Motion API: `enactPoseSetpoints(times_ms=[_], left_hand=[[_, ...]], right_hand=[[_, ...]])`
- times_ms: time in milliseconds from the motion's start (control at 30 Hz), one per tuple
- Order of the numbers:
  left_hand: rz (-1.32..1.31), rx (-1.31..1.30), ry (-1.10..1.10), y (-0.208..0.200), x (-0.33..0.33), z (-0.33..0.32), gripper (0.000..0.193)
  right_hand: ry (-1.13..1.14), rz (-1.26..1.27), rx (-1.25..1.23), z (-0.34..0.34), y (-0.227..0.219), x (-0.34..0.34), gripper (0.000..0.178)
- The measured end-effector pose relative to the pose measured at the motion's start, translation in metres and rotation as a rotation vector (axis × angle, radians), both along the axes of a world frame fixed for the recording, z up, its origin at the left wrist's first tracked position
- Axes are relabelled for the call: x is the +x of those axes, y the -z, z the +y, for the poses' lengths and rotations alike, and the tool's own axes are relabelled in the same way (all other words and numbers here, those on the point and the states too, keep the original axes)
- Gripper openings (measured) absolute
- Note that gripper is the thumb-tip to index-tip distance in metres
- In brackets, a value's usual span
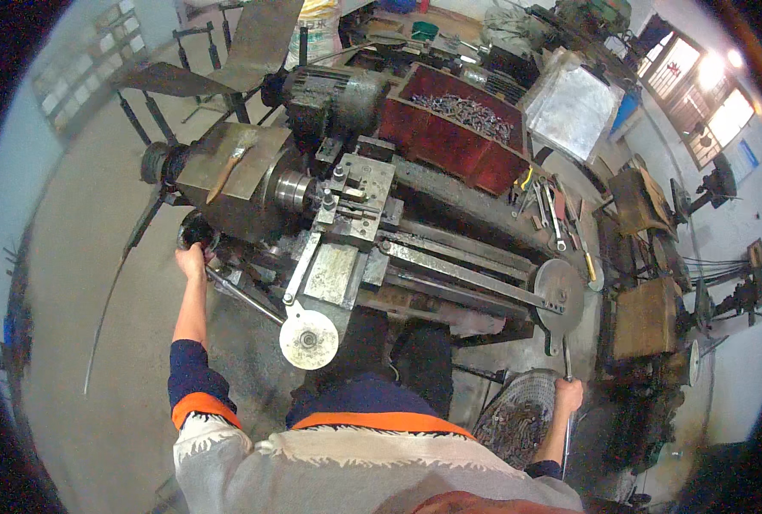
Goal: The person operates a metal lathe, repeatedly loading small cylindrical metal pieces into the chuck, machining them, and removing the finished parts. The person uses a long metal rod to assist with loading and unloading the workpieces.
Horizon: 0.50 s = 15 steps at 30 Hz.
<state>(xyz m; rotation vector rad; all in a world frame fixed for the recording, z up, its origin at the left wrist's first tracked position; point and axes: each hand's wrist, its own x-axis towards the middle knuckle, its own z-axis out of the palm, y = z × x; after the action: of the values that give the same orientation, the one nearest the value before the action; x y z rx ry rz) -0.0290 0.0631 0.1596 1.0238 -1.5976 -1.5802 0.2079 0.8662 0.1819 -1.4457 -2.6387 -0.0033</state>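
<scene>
In front of me stands a small lathe-like machine with a shiny spindle chuck (294, 190) and a tool slide (355, 201). My left hand (195, 259) is at the machine's left, its fingers closed against a dark round can-like thing (197, 230); what they grip is partly hidden. At the right, my right hand (569, 395) is wrapped round a long metal lever (568, 364), which reaches up to a round metal disc (558, 295). A worn white round plate (309, 339) sits at the near end of the slide, between my arms.
A red box (449, 141) of small metal parts stands behind the slide, beside a motor (334, 90). A wooden-handled brush (231, 170) lies on the headstock. Wrenches (556, 214) lie at the right. A basket (518, 420) of metal parts sits beside my right arm.
</scene>
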Motion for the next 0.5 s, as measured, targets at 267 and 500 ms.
enactPoseSetpoints(times_ms=[267,500], left_hand=[[0.053,0.032,0.245,0.023,0.018,-0.038,0.018],[-0.004,0.045,-0.111,0.016,0.158,-0.033,0.018]], right_hand=[[-0.084,-0.197,0.110,0.115,-0.001,-0.051,0.044],[-0.084,-0.167,0.061,0.123,0.016,-0.038,0.039]])
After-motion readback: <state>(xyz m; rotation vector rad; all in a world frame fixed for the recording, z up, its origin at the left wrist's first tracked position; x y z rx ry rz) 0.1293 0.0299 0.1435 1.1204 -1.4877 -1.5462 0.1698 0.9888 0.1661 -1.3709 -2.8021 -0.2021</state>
